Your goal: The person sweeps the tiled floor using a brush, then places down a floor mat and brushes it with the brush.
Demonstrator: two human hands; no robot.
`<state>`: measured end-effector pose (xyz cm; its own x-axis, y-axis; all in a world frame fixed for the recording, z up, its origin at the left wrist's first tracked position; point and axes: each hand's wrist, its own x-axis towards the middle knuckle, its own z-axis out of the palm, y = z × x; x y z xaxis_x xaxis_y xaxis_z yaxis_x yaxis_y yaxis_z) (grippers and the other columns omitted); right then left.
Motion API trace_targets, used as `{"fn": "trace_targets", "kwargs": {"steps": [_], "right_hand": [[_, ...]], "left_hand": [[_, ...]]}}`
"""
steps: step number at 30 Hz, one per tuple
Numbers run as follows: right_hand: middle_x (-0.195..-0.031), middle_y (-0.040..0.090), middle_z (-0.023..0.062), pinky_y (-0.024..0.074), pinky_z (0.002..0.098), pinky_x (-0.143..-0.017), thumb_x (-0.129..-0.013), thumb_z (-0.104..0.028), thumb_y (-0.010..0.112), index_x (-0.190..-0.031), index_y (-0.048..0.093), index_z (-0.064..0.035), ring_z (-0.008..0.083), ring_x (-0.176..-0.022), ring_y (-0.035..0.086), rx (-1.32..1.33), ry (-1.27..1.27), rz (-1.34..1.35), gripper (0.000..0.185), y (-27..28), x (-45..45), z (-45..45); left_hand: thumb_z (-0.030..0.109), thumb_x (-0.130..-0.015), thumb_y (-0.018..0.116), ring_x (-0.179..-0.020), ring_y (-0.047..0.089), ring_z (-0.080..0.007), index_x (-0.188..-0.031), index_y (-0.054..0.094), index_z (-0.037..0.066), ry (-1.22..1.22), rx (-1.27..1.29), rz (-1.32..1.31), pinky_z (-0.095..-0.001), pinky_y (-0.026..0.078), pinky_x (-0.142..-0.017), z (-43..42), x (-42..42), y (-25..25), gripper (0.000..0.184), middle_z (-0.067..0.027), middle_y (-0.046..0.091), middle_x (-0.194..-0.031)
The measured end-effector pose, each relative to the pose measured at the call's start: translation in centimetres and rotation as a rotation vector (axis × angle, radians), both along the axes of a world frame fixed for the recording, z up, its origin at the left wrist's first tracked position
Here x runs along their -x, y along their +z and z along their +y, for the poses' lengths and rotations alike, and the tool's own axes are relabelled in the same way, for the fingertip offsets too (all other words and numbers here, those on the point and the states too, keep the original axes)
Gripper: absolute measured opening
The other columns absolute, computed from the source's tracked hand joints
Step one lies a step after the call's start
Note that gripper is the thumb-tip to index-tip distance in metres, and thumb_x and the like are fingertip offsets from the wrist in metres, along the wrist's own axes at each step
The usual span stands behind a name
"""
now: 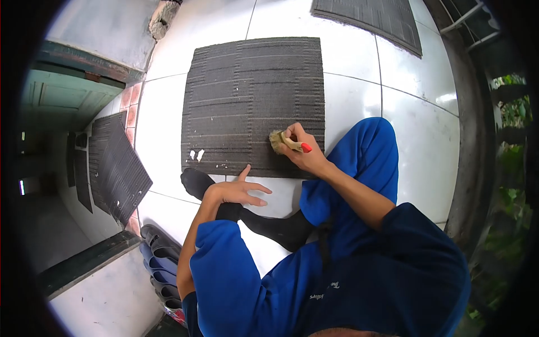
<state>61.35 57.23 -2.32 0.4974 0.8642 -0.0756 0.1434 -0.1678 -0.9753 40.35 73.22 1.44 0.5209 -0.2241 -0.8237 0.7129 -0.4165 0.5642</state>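
A dark grey ribbed carpet tile [224,106] lies flat on the white floor in front of me. My right hand [303,147] is closed around a brush [292,145] with a pale handle and a red tip; its bristles touch the tile's lower right part. Near the tile's bottom edge is my left hand [238,191], fingers spread and holding nothing, over my dark-socked foot. White flakes [200,155] lie at the tile's lower left, with smaller specks around them.
Another dark tile [376,19] lies at the top right. More tiles [120,168] lie at the doorway on the left. Sandals [160,261] are lined up at the lower left. My crossed legs in blue trousers [224,269] are close to the carpet tile.
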Motion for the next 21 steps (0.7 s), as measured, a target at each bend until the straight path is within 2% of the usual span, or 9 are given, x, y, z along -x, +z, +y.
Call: {"fn": "trace_targets", "kwargs": {"steps": [3,8,11,12,13,14,16,18,21], "right_hand": [[-0.085,0.063,0.0178,0.0503,0.0439,-0.071,-0.09,-0.011,0.066,-0.105,0.045,-0.005,0.0385,-0.076,0.063,0.041,0.102,-0.156,0.027,0.6,0.3,0.6],[-0.095,0.066,0.0189,0.0532,0.048,-0.076,-0.089,-0.013,0.066,-0.11,0.048,-0.0098,0.0437,-0.087,0.065,-0.032,0.305,-0.399,0.028,-0.1,-3.6,2.3],[-0.088,0.069,0.0162,0.0576,0.0405,-0.071,-0.093,-0.014,0.06,-0.106,0.052,-0.0079,0.0307,-0.082,0.072,0.078,0.067,-0.403,0.016,-1.0,-11.6,2.9],[-0.086,0.068,0.019,0.0576,0.0413,-0.07,-0.094,-0.014,0.058,-0.108,0.053,-0.0069,0.0321,-0.079,0.072,0.087,0.105,-0.412,0.016,-2.2,-15.5,2.7],[-0.085,0.068,0.0204,0.0535,0.0484,-0.073,-0.084,-0.009,0.062,-0.105,0.056,-0.0085,0.041,-0.082,0.068,0.123,-0.215,-0.423,0.022,-1.4,-17.5,3.2],[-0.087,0.066,0.0242,0.051,0.0508,-0.072,-0.085,-0.006,0.061,-0.105,0.056,-0.0064,0.0433,-0.081,0.066,0.169,-0.338,-0.841,0.02,-2.3,-20.7,3.1],[-0.091,0.066,0.0267,0.052,0.0496,-0.075,-0.091,-0.012,0.063,-0.115,0.054,-0.0032,0.043,-0.086,0.066,0.254,-0.539,-0.668,0.027,-1.1,-21.5,3.3],[-0.097,0.068,0.0269,0.0546,0.0446,-0.084,-0.091,-0.019,0.067,-0.124,0.052,-0.0031,0.0402,-0.095,0.069,0.056,-0.388,-0.383,0.04,-0.4,-17.9,4.8],[-0.102,0.07,0.0211,0.0552,0.04,-0.09,-0.089,-0.021,0.07,-0.129,0.052,-0.0055,0.0311,-0.104,0.069,-0.14,0.086,-0.329,0.046,-0.5,-11.6,7.4]], "left_hand": [[0.046,-0.086,0.072,-0.13,0.052,-0.0367,-0.136,0.062,0.024,0.094,-0.107,-0.027,-0.0415,0.044,-0.106,0.2,0.5,1.1,0.055,-0.0335,0.032,-0.149],[0.026,-0.097,0.064,-0.111,0.064,-0.029,-0.136,0.055,0.006,0.862,0.039,-0.316,-0.0399,0.051,-0.099,2.0,3.9,-2.0,0.045,-0.0197,0.053,-0.137],[0.022,-0.102,0.056,-0.113,0.063,-0.0298,-0.14,0.045,0.0,1.383,0.165,-0.487,-0.0438,0.053,-0.097,2.6,5.5,-3.7,0.045,-0.0189,0.058,-0.13],[0.023,-0.102,0.055,-0.114,0.063,-0.0299,-0.139,0.045,-0.001,1.406,0.162,-0.495,-0.0438,0.053,-0.097,2.7,5.6,-3.8,0.045,-0.019,0.057,-0.13],[0.024,-0.103,0.055,-0.114,0.062,-0.03,-0.139,0.045,-0.001,1.431,0.157,-0.504,-0.0438,0.053,-0.097,2.7,5.7,-3.7,0.045,-0.0192,0.057,-0.13],[0.024,-0.103,0.054,-0.114,0.062,-0.0301,-0.139,0.045,-0.001,1.456,0.151,-0.509,-0.0438,0.053,-0.097,2.7,5.8,-3.7,0.044,-0.0193,0.057,-0.13],[0.024,-0.104,0.052,-0.114,0.062,-0.0302,-0.137,0.046,-0.002,1.419,0.107,-0.532,-0.0446,0.054,-0.097,2.6,5.8,-3.8,0.042,-0.0195,0.057,-0.129],[0.024,-0.104,0.052,-0.114,0.062,-0.03,-0.136,0.047,-0.001,1.385,0.05,-0.543,-0.045,0.053,-0.097,2.6,5.8,-4.2,0.041,-0.0194,0.058,-0.129],[0.024,-0.104,0.053,-0.113,0.062,-0.0297,-0.134,0.048,-0.001,1.444,0.073,-0.537,-0.0448,0.053,-0.097,2.6,5.7,-4.1,0.04,-0.0194,0.058,-0.129]]}}
